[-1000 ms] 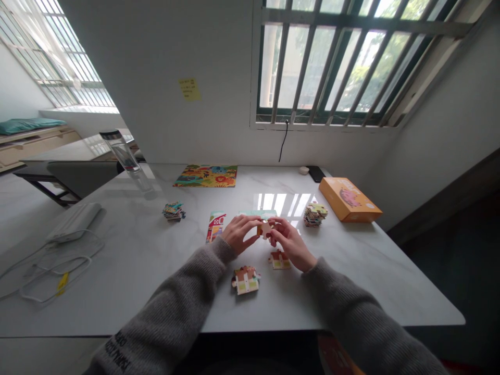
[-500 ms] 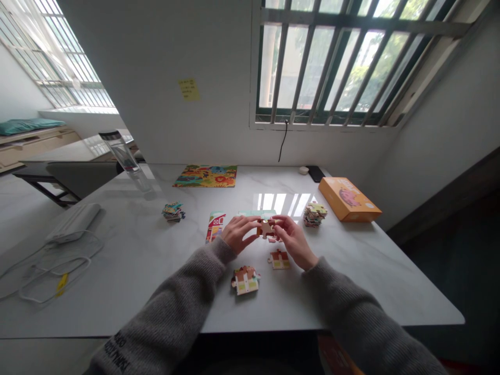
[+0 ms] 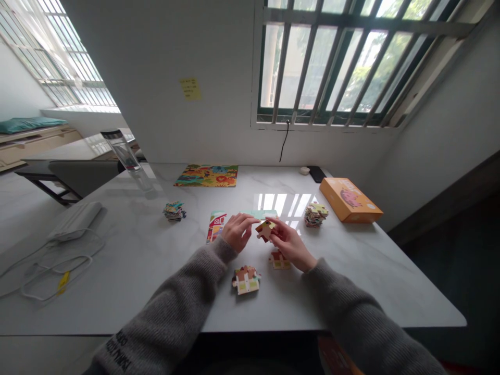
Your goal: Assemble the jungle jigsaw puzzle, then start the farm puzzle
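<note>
A jigsaw puzzle piece [image 3: 264, 229] is pinched between the thumb and fingers of my right hand [image 3: 292, 244], tilted and raised over the table. My left hand [image 3: 236, 232] is just left of it, fingers stretched out, the index fingertip close to the piece's edge; whether it touches I cannot tell. Joined puzzle pieces with a red barn [image 3: 215, 225] lie flat beyond my left hand, partly covered by it. Below my right hand a brown and cream puzzle piece [image 3: 280, 260] lies on the table. Nearer to me is a small pile of puzzle pieces [image 3: 246, 281].
Puzzle stacks stand at right [image 3: 315, 215] and left [image 3: 174, 211]. An orange box [image 3: 349, 200] sits far right, near a black phone [image 3: 316, 174]. A colourful picture board [image 3: 207, 176] lies at the back. At left are a clear bottle [image 3: 127, 156] and a white cable [image 3: 54, 265].
The piece between my hands has turned, showing a yellowish face. My left fingers have drawn back from it slightly, while my right hand keeps hold and sits a little lower.
</note>
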Demonstrator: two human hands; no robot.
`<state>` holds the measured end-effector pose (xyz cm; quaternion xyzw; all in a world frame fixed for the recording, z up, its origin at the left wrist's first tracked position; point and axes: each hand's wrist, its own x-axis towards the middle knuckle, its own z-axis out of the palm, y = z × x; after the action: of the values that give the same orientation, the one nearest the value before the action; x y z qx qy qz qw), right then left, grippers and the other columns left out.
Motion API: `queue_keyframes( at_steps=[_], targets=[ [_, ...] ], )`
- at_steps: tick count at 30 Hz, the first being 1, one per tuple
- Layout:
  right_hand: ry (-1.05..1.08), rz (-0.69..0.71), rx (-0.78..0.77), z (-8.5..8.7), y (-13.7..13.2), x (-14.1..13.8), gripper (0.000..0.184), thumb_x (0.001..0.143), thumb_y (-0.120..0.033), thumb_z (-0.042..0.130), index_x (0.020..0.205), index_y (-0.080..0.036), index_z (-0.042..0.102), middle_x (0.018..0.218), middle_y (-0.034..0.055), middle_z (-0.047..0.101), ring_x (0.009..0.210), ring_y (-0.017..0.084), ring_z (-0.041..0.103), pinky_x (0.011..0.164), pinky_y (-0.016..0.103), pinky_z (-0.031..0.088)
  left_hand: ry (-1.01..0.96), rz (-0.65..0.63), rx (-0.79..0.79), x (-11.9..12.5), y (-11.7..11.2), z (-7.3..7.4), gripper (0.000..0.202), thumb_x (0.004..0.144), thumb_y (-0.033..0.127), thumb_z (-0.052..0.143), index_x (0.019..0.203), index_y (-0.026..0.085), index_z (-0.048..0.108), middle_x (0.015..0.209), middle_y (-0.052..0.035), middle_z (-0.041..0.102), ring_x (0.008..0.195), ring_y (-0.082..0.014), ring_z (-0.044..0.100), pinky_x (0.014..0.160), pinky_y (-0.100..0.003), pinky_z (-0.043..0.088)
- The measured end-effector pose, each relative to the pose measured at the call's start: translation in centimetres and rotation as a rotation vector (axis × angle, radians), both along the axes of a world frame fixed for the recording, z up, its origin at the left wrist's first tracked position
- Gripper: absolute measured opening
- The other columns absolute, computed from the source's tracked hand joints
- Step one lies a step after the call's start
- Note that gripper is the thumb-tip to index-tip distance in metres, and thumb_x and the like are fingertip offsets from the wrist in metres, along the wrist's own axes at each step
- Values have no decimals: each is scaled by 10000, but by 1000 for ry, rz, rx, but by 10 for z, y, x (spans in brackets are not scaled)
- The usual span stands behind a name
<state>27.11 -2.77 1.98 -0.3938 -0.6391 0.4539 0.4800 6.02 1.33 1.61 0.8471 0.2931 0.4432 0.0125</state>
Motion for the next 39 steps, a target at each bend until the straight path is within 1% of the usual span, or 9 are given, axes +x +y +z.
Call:
queue_keyframes(
  at_steps=[7, 10, 13, 18, 22, 25, 30, 34, 39],
  targets=[
    [32, 5, -45, 2, -1, -3, 526, 850, -313, 644, 1355, -225, 529, 784, -29, 561, 688, 133, 547, 632, 268, 465, -254, -119, -526, 5, 0, 3, 196, 922, 347, 616, 970, 169, 682, 873, -51, 713, 806, -177, 658, 782, -313, 541],
    [-43, -3, -7, 2, -2, -4, 436, 873, -336, 635, 1289, -222, 571, 866, 5, 597, 769, 152, 593, 671, 280, 489, -288, -126, -587, 4, 2, 1, 253, 918, 404, 625, 933, 165, 707, 851, -52, 716, 783, -176, 658, 760, -310, 542],
    [-47, -13, 8, 1, -2, -4, 373, 894, -394, 629, 1221, -218, 595, 801, -7, 593, 714, 152, 603, 655, 287, 493, -268, -155, -564, 3, 2, 1, 270, 918, 414, 624, 912, 162, 723, 839, -59, 706, 777, -177, 651, 741, -307, 544],
    [-17, 2, -46, 0, -1, -3, 334, 823, -506, 721, 903, -194, 632, 763, 22, 671, 693, 170, 632, 647, 307, 505, -296, -125, -538, 4, 0, 1, 228, 930, 372, 611, 1020, 173, 677, 832, -42, 696, 752, -161, 652, 720, -288, 552],
    [147, -113, -159, 0, 2, 0, 374, 771, -502, 779, 791, -185, 583, 738, 24, 695, 606, 127, 580, 615, 286, 485, -155, -47, -234, 1, 0, 2, 286, 902, 339, 643, 1145, 189, 626, 1014, -85, 667, 896, -208, 644, 833, -372, 551],
    [280, -117, -223, -2, 5, 2, 373, 770, -495, 784, 777, -174, 593, 773, 39, 715, 598, 117, 573, 635, 296, 496, 7, 22, -5, -1, 0, 4, 414, 843, 365, 716, 1208, 202, 610, 1154, -124, 623, 1047, -277, 605, 920, -452, 520],
    [303, -74, -223, -4, 4, 1, 345, 799, -478, 764, 784, -169, 612, 810, 53, 723, 646, 130, 598, 651, 295, 492, 62, 34, 59, 1, 1, 2, 397, 854, 376, 710, 1190, 187, 617, 1094, -123, 628, 969, -264, 615, 860, -434, 539],
    [125, -62, -123, 0, 2, 4, 316, 872, -489, 673, 858, -182, 602, 818, 48, 696, 676, 151, 606, 656, 314, 518, 37, 14, 33, 2, 0, 1, 334, 850, 318, 700, 1154, 201, 628, 1062, -101, 626, 937, -235, 626, 848, -404, 547],
    [-318, -155, 290, 7, 2, 25, 318, 961, -373, 554, 1247, -233, 554, 1140, 99, 636, 874, 203, 628, 797, 399, 557, 68, -48, -3, 4, -3, 3, 316, 804, 265, 717, 1103, 209, 631, 1060, -85, 636, 952, -224, 639, 846, -380, 549]
  ],
)
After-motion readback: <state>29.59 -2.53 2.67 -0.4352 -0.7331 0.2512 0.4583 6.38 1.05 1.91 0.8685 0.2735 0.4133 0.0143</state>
